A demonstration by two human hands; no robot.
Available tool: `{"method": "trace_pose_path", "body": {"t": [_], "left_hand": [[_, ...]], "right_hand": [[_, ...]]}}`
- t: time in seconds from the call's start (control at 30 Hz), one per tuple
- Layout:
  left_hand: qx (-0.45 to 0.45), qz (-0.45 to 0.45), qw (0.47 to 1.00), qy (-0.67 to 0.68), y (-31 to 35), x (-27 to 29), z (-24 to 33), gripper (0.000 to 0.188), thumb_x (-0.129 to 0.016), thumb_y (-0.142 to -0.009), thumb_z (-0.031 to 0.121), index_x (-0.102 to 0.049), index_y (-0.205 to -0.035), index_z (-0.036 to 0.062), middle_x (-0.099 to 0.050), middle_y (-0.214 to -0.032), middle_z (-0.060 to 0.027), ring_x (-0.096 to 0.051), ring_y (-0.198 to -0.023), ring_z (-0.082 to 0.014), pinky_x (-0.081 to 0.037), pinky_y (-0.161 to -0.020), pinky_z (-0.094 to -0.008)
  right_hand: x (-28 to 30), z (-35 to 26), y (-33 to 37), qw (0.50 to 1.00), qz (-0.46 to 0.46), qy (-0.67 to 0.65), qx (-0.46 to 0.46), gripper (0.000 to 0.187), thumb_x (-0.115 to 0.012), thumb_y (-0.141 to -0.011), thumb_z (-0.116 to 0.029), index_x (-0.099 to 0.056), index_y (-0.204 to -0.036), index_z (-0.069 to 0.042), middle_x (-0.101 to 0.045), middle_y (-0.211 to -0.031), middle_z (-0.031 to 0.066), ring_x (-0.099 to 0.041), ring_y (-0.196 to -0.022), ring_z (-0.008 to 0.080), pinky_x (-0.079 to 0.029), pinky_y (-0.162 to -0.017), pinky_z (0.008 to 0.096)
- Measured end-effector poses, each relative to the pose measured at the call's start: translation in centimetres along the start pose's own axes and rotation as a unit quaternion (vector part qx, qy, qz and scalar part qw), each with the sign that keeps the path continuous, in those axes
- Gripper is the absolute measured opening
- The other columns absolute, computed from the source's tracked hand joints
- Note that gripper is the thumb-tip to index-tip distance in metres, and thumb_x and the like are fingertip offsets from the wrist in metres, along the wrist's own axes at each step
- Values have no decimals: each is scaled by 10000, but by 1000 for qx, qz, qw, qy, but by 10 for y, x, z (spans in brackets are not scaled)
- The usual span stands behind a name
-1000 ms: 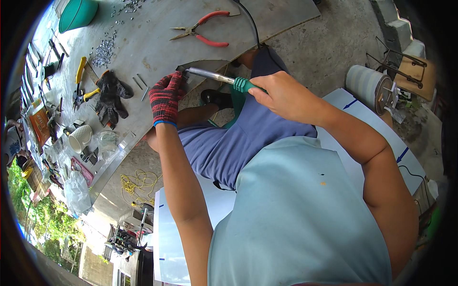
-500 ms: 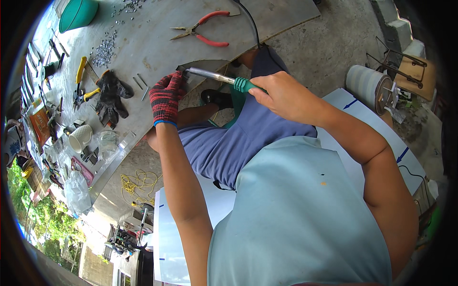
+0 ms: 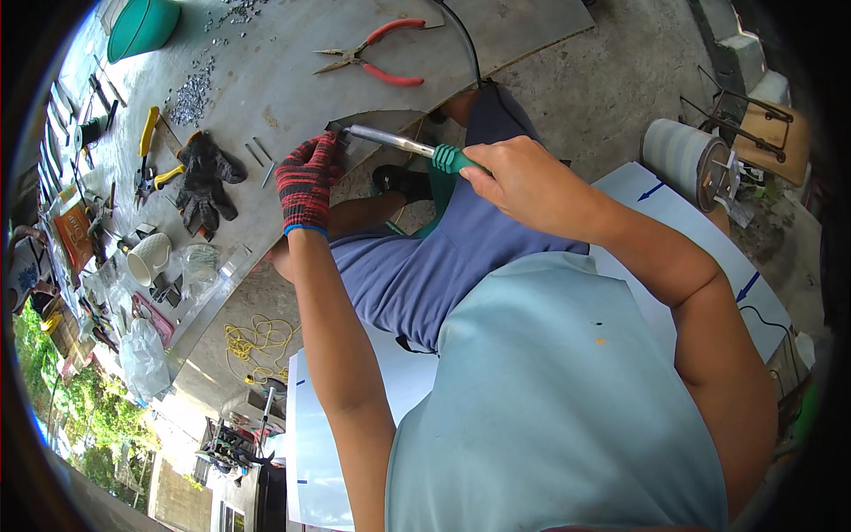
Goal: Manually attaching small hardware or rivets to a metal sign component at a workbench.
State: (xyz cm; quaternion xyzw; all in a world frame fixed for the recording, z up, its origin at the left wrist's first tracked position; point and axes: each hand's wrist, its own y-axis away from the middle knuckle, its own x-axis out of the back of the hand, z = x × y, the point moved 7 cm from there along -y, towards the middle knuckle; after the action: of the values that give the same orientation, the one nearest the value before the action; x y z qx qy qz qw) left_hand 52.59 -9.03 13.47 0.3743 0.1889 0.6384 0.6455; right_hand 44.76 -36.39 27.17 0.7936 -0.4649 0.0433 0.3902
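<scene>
My right hand (image 3: pixel 525 180) is wrapped round the green handle of a soldering iron (image 3: pixel 390 139), its metal barrel pointing left. At the barrel's end, over the table's curved cut-out edge, a small dark piece (image 3: pixel 335 127) meets the tip; its kind is too small to make out. My left hand (image 3: pixel 306 184), in a red and black knit glove, has its fingers closed at that piece. Pliers with red handles (image 3: pixel 372 55) lie spread just beyond. Left of my gloved hand are thin metal rods (image 3: pixel 263 155) and a dark work glove (image 3: pixel 208 182).
The grey table (image 3: pixel 292 97) carries a green bucket (image 3: pixel 142 28), metal bits (image 3: pixel 191 93), yellow-handled cutters (image 3: pixel 149 146), a white cup (image 3: pixel 149 257) and plastic bags (image 3: pixel 144 359). A black cable (image 3: pixel 468 40) crosses the far edge. Yellow cord (image 3: pixel 257 341) lies on the floor; a striped drum (image 3: pixel 681 164) stands right.
Hardly anything differs. My left hand has shifted very slightly left, and the soldering iron stays at the small dark piece.
</scene>
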Motion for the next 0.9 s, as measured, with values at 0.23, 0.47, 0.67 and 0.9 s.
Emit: {"method": "trace_pose_path", "body": {"t": [0.23, 0.47, 0.67, 0.9], "left_hand": [[-3, -2, 1000, -7, -1, 1, -2, 315, -761, -908, 269, -752, -1081, 6, -744, -861, -83, -629, -618, -124, -503, -577, -269], [0, 2, 1000, -3, -3, 1, -4, 329, -766, -904, 276, -751, -1093, 7, -745, -873, -85, -637, -629, -128, -509, -586, -273], [-4, 1, 1000, -9, -3, 2, -3, 337, -770, -900, 278, -750, -1099, 8, -746, -884, -86, -639, -632, -129, -511, -587, -273], [-4, -6, 1000, -7, -1, 0, -1, 332, -760, -908, 277, -747, -1092, 1, -746, -874, -88, -630, -618, -128, -507, -582, -272]], "right_hand": [[5, -6, 0, 999, 30, 0, 36, 204, -559, -1010, -160, -610, -926, 19, -552, -606, 172, -534, -542, 342, -440, -559, 432], [6, -5, -1, 999, -15, -27, -11, 223, -553, -1019, -175, -610, -925, 19, -531, -577, 136, -514, -493, 265, -428, -528, 402], [4, -4, -3, 1000, -3, -3, 0, 211, -564, -1008, -160, -611, -932, 31, -558, -627, 187, -532, -567, 362, -445, -571, 433], [0, -1, -2, 1000, 7, -8, 5, 210, -572, -1001, -154, -614, -935, 41, -582, -682, 222, -560, -640, 417, -455, -611, 465]]}}
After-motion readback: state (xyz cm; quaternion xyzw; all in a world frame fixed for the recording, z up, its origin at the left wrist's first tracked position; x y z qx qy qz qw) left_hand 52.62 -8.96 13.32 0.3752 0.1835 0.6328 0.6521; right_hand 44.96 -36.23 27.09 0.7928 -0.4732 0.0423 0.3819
